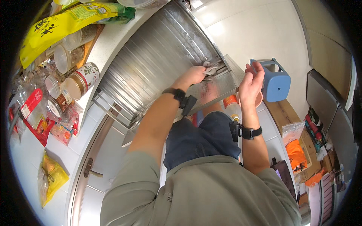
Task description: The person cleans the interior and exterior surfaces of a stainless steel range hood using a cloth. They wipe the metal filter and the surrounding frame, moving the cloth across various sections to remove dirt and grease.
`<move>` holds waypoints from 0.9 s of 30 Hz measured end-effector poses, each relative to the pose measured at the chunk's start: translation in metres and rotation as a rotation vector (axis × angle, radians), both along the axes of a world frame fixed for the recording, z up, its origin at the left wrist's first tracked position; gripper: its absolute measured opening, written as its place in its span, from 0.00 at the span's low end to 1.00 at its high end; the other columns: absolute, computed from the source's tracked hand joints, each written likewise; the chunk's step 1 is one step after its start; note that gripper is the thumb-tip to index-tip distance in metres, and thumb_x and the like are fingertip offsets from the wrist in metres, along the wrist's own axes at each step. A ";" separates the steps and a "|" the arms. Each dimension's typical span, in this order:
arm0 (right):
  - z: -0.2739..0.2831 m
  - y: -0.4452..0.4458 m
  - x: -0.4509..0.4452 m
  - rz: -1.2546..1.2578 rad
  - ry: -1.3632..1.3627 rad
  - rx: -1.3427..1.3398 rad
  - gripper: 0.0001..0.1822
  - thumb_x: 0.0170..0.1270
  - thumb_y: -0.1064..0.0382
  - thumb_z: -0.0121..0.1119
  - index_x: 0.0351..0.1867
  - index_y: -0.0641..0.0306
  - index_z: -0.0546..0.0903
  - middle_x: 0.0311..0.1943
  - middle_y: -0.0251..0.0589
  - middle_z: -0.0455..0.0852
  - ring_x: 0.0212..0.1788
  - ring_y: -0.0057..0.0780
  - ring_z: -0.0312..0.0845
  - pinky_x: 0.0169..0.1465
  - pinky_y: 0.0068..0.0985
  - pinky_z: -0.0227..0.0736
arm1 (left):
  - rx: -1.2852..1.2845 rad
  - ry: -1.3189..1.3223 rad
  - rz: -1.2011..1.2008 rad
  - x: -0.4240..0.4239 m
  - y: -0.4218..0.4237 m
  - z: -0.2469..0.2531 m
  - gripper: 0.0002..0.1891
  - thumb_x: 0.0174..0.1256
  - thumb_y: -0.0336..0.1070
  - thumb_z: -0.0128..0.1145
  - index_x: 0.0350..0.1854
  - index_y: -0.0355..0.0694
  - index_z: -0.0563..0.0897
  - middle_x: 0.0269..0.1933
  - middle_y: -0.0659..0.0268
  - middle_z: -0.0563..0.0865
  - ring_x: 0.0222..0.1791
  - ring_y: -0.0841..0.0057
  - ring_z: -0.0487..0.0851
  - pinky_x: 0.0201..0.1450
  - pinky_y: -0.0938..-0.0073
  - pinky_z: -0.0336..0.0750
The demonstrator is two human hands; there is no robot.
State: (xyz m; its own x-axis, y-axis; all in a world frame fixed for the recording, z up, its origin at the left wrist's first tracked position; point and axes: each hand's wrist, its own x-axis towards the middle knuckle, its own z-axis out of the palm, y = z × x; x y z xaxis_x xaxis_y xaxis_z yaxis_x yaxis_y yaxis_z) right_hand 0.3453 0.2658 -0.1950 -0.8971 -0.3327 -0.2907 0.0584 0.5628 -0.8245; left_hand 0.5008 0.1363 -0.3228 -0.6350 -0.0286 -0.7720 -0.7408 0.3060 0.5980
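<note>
My left hand (191, 75) reaches into a stainless steel pull-out drawer (167, 42) with a ribbed bottom. Its fingers are closed on a crumpled greyish cloth or wipe (210, 68), pressed into the corner near the drawer's front. Dark grime marks show on the metal around that corner. My right hand (252, 80) is raised just outside the drawer's front panel (220, 91), holding nothing, its fingers apart and loosely bent. A blue plastic stool (277, 82) stands on the floor behind that hand in this view.
Above the drawer at left, a white counter (109, 36) carries several plastic jars (62, 58), a paper-labelled can (87, 75) and a yellow food bag (68, 26). A clear bottle (233, 108) stands by my legs. Cardboard (278, 113) and an orange bag (295, 155) lie at right.
</note>
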 end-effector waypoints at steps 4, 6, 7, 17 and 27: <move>-0.006 0.001 0.006 -0.250 -0.192 -0.259 0.22 0.67 0.69 0.37 0.62 0.72 0.63 0.62 0.54 0.69 0.60 0.38 0.74 0.63 0.33 0.66 | 0.084 0.005 0.103 0.011 0.002 0.035 0.15 0.67 0.39 0.53 0.47 0.32 0.79 0.37 0.52 0.85 0.37 0.64 0.82 0.42 0.65 0.74; -0.007 -0.004 0.005 -0.322 -0.208 -0.293 0.22 0.68 0.67 0.36 0.62 0.70 0.63 0.62 0.52 0.69 0.61 0.38 0.72 0.65 0.33 0.63 | 0.159 -0.018 0.167 -0.008 0.002 0.046 0.15 0.67 0.40 0.52 0.47 0.32 0.78 0.39 0.52 0.84 0.38 0.64 0.81 0.43 0.66 0.74; -0.007 -0.004 0.005 -0.363 -0.213 -0.307 0.22 0.69 0.66 0.35 0.62 0.70 0.63 0.62 0.51 0.69 0.62 0.38 0.71 0.66 0.33 0.61 | 0.135 -0.008 0.169 -0.015 0.002 0.052 0.15 0.67 0.40 0.52 0.47 0.32 0.78 0.39 0.53 0.84 0.39 0.65 0.81 0.43 0.67 0.74; 0.008 0.012 -0.007 -0.135 -0.442 -0.190 0.26 0.69 0.60 0.48 0.66 0.68 0.66 0.66 0.49 0.68 0.64 0.40 0.68 0.66 0.31 0.62 | 0.558 0.203 0.752 -0.065 -0.010 0.135 0.16 0.72 0.33 0.48 0.59 0.35 0.75 0.49 0.65 0.84 0.45 0.78 0.82 0.49 0.76 0.77; 0.039 0.044 -0.060 0.365 -0.498 -0.136 0.20 0.60 0.70 0.63 0.55 0.61 0.79 0.45 0.32 0.83 0.39 0.16 0.76 0.44 0.17 0.73 | 0.060 0.562 0.217 -0.087 0.037 0.195 0.31 0.58 0.38 0.60 0.61 0.27 0.67 0.59 0.38 0.72 0.57 0.49 0.76 0.57 0.58 0.73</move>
State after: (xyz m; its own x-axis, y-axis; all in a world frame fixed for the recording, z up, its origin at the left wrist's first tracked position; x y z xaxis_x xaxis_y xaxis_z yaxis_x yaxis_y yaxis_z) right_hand 0.2851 0.3099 -0.1563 -0.4869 -0.6551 -0.5777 0.2780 0.5108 -0.8135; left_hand 0.4143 0.1738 -0.1279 -0.9305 -0.1697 -0.3247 -0.3485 0.1370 0.9272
